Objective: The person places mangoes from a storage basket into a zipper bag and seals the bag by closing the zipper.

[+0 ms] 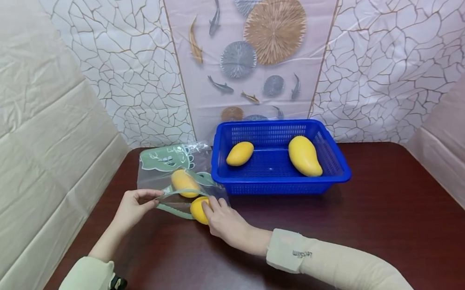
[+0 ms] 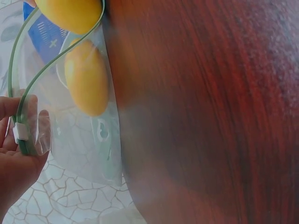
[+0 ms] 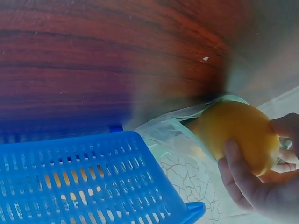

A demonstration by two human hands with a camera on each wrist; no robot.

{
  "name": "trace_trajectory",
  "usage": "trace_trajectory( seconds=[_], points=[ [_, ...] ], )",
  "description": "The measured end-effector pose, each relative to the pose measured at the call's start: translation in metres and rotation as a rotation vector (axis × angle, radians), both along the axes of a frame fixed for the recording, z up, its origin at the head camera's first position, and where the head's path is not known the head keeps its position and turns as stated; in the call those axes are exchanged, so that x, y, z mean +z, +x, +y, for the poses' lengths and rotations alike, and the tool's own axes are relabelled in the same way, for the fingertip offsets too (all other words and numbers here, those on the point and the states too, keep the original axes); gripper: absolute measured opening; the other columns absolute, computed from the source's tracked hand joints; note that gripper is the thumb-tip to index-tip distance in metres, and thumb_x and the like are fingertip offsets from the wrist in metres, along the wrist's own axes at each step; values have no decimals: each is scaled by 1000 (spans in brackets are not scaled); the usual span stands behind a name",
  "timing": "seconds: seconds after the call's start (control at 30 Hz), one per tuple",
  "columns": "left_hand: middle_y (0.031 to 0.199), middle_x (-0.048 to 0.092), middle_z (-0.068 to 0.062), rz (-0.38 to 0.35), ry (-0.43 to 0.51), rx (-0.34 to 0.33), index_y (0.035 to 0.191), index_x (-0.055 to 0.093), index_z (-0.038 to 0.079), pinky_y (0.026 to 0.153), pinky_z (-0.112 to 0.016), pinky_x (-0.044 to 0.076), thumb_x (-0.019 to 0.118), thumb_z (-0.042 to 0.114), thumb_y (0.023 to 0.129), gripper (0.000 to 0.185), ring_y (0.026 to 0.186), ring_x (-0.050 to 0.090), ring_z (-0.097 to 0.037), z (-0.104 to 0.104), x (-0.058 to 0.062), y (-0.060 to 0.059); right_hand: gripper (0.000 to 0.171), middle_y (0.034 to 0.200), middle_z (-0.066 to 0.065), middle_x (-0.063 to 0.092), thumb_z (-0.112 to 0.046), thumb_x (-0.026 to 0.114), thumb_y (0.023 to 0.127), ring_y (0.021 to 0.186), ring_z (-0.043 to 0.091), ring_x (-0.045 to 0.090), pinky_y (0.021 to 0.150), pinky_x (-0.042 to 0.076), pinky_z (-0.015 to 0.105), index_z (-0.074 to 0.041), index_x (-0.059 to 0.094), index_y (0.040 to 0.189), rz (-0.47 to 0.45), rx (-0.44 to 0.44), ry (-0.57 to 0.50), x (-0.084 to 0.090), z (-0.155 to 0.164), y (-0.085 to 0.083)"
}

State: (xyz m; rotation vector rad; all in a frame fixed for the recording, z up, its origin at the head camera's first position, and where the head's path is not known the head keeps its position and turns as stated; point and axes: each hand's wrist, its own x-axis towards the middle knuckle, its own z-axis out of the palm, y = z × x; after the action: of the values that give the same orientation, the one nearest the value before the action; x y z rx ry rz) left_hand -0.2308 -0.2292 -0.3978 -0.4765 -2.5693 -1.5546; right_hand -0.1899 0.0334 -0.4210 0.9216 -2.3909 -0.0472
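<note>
Left hand (image 1: 135,208) pinches the zip bag (image 1: 172,178) rim; right hand (image 1: 222,218) grips 1 mango (image 1: 198,210) at the mouth. Risk: a sagging rim blocks entry, and the fruit rolls off.

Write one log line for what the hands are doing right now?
left hand: pinches bag rim | right hand: grips mango at bag mouth | basket: two mangoes

Two mangoes (image 1: 274,155) lie in the basket (image 1: 282,186), right of the bag (image 1: 167,170) holding another (image 1: 184,182)
</note>
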Motion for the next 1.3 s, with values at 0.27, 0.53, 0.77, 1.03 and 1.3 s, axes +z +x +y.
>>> trace_trajectory(
  seconds=[0.27,0.53,0.77,1.03,1.3],
  points=[
    [102,66,-31,-12,5,-10,103,65,-14,66,-15,51,62,-8,82,22,74,60,5,1,2,2,43,95,5,57,-24,72,72,72,16,53,50,48,19,-7,63,110,257,-6,50,-10,-9,-9],
    [103,65,-31,-46,1,-19,104,65,-14,66,-16,52,63,-7,83,23,75,59,4,3,2,4,23,83,3,57,-22,66,73,71,15,53,59,48,20,-10,62,93,434,37,85,-13,-20,-17],
    [103,66,-29,-32,-11,-24,103,66,-14,66,-16,51,63,-7,82,22,79,59,3,3,2,4,41,85,5,60,5,22,95,75,16,56,64,50,23,-11,60,89,491,125,111,-12,-26,-23],
    [103,67,-28,-23,-16,-28,103,66,-13,68,-15,51,60,-9,82,22,82,59,5,3,2,5,49,87,7,61,8,17,96,76,19,57,66,50,24,-10,62,89,509,152,157,-15,-30,-33],
    [101,68,-28,43,-19,-19,101,68,-11,69,-13,50,57,-13,81,23,85,58,6,5,0,3,54,95,7,66,8,15,96,82,18,62,67,51,25,-11,65,92,532,75,177,-20,-37,-40]
  ],
)
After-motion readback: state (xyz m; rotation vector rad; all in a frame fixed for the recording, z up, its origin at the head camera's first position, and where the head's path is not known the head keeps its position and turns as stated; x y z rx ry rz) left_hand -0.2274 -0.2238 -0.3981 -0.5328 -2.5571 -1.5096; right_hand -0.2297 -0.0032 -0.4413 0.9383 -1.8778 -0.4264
